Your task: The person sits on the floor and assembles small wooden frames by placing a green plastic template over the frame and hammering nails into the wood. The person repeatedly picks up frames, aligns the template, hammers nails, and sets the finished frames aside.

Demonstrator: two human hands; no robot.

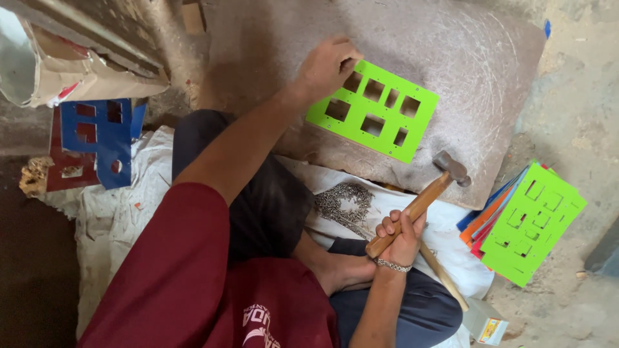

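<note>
A bright green plastic plate (380,125) with several rectangular cut-outs lies on a worn metal slab (451,58). My left hand (327,64) rests on the plate's upper left corner, fingers curled down onto it. My right hand (400,237) grips the wooden handle of a hammer (422,200), whose metal head (451,167) hangs just above the slab's near edge. A pile of small dark nails (345,201) lies on white cloth between my knees.
A stack of coloured cut-out plates, green on top (532,222), sits at the right on the dusty floor. Blue and red plates (97,138) lean at the left under a torn cardboard box (84,71). A small box (485,321) lies by my right knee.
</note>
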